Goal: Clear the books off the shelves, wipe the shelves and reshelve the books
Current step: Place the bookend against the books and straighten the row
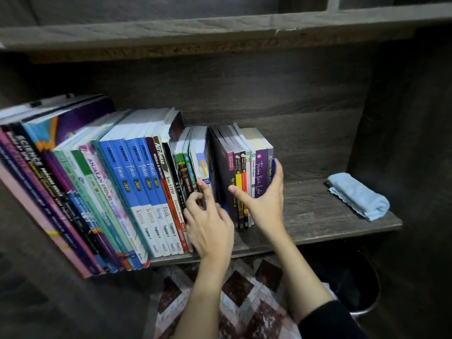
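Apparently late in the job: shelf (313, 216) of dark wood-grain board carries a long row of textbooks (137, 182) leaning left across most of its left part. Beside them a batch of paperbacks (247, 167) stands upright, w/ slim books (193, 165) in between. Right hand (261, 199) grips the paperbacks, thumb on the spines, fingers wrapped round the batch's far side; a mid-width grasp. Left hand (210, 226) has fingertips at the slim books' spines, index straight, others curled; whether it pinches one can't be told. Blue cloth (358, 195) lies folded on the shelf's right end, well apart from the books, in neither hand.

Judged from that, wiping here is prob. done and reshelving nearly so, w/ the last batch to be closed up to the row; the same scene could, tho, fit the start of clearing. Other shelves' state isn't shown; only the upper board (195, 30) is in view.

Surface: matt, grained laminate, bare betw. paperbacks and cloth; raw chipboard shows under the upper board. Room: dim; patterned rug (244, 289) below; dark round object (364, 297) lower right, unidentifiable.
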A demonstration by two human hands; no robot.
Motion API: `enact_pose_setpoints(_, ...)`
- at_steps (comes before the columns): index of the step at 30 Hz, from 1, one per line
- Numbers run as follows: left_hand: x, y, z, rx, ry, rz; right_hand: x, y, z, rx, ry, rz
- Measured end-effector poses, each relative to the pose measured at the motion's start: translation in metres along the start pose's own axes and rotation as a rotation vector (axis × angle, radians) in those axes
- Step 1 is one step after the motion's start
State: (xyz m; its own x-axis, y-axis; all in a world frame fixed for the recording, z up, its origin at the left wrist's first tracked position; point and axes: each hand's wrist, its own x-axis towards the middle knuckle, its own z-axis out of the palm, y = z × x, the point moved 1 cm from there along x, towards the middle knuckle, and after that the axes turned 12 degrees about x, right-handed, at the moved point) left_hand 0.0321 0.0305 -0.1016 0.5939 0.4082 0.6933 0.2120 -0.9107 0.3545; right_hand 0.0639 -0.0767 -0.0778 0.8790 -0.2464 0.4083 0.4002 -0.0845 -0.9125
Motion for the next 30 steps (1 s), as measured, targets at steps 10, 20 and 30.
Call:
enact_pose_setpoints(10,-0.002,0.005,0.003,-0.253,0.092,0.058,-0.001,-0.001,0.0,-0.012,0.018,0.003)
enact_pose_setpoints(20,0.026,0.023,-0.011,-0.226,-0.244,-0.218,0.001,0.009,-0.022,-0.056,-0.117,0.065)
enact_pose_setpoints(30,0.036,0.017,0.0,-0.316,-0.288,-0.292,0.01,0.038,-0.033,-0.481,-0.232,0.182)
